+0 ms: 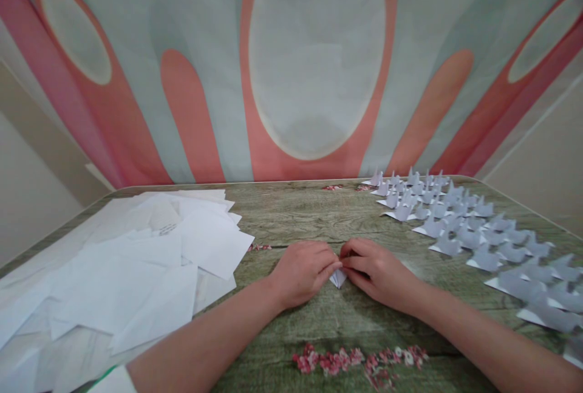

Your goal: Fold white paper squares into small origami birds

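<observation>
A small piece of folded white paper [337,279] lies at the middle of the table, pinched between my two hands. My left hand [306,273] has its fingers closed on the paper's left side. From the right, my right hand [376,271] grips the same paper with bent fingers. The fingertips of both hands nearly meet over its upper part and hide it. Only the lower point shows, with creases running down to its tip.
Loose sheets of white paper [136,271] are heaped on the left of the table. Rows of folded paper birds [449,217] stand along the right side. The wood-patterned tabletop [273,344] carries printed pink flowers. A coral and grey patterned backdrop [319,165] rises behind the far edge.
</observation>
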`<state>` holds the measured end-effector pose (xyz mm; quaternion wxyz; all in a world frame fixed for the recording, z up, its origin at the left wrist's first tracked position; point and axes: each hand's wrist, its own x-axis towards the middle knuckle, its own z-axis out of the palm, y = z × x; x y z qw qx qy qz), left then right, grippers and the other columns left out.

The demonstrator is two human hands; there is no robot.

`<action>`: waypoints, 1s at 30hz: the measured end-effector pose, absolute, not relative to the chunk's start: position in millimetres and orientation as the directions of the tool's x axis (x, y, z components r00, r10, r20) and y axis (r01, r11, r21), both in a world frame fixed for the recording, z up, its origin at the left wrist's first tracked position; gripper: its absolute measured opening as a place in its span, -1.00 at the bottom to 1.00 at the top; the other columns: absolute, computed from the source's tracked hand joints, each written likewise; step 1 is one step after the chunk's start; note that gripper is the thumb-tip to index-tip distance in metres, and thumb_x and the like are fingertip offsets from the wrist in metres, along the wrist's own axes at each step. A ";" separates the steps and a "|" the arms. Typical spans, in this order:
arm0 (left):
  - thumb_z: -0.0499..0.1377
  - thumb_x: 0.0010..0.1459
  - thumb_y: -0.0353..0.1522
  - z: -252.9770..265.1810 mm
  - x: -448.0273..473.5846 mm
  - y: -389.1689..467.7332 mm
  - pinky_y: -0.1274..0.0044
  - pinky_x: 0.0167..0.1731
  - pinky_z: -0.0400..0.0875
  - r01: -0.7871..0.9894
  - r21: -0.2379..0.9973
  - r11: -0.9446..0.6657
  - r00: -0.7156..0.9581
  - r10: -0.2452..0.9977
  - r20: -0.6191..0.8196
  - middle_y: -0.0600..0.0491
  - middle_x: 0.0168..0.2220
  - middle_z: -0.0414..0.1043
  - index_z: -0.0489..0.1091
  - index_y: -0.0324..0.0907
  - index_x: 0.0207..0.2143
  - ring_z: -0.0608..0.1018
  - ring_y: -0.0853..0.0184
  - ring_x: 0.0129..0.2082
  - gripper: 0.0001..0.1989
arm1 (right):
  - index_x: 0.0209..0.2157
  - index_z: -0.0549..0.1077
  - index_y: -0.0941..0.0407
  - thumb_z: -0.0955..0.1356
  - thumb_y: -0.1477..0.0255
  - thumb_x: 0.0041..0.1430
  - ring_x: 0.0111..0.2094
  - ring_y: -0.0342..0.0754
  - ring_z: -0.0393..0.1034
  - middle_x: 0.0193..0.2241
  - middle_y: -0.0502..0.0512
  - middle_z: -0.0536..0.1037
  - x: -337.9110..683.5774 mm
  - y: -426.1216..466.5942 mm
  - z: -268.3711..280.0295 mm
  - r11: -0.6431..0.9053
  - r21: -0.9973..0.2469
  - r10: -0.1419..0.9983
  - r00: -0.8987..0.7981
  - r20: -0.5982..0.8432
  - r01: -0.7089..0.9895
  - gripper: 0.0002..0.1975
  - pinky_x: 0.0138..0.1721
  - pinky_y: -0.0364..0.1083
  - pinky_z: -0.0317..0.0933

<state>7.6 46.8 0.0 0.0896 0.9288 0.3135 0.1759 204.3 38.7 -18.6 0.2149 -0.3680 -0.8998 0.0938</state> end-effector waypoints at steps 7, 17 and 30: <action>-0.01 0.16 -0.43 8.3 -0.7 43.0 0.49 -0.18 0.24 0.498 0.289 -0.818 0.804 0.560 0.200 0.05 -0.23 0.42 0.38 -0.17 -0.23 0.41 0.32 -0.22 -0.79 | -0.25 0.48 0.09 0.24 0.68 -0.03 -0.23 -0.02 0.25 -0.29 0.09 0.41 205.5 35.0 -10.6 0.698 -0.260 0.716 -0.663 0.219 0.667 -0.66 -0.19 -0.03 0.16; 0.08 0.09 -0.49 8.8 -7.3 48.1 0.43 -0.09 0.23 0.440 0.126 -0.889 0.888 0.452 0.090 0.03 -0.12 0.36 0.32 -0.09 -0.05 0.36 0.26 -0.11 -0.65 | -0.22 0.49 0.06 0.23 0.63 0.09 -0.23 -0.02 0.25 -0.29 0.10 0.41 205.3 35.5 -10.9 0.696 -0.208 0.718 -0.671 0.186 0.687 -0.69 -0.18 -0.04 0.15; 0.02 0.13 -0.40 21.6 2.9 8.5 0.28 0.00 0.24 0.605 0.025 -0.796 0.796 0.603 -0.043 -0.10 0.10 0.20 0.27 -0.14 0.01 0.31 0.09 0.05 -0.64 | -0.24 0.49 0.08 0.24 0.65 0.06 -0.20 -0.01 0.26 -0.28 0.11 0.42 202.6 33.8 -9.5 0.680 -0.251 0.732 -0.657 0.183 0.689 -0.70 -0.17 -0.04 0.16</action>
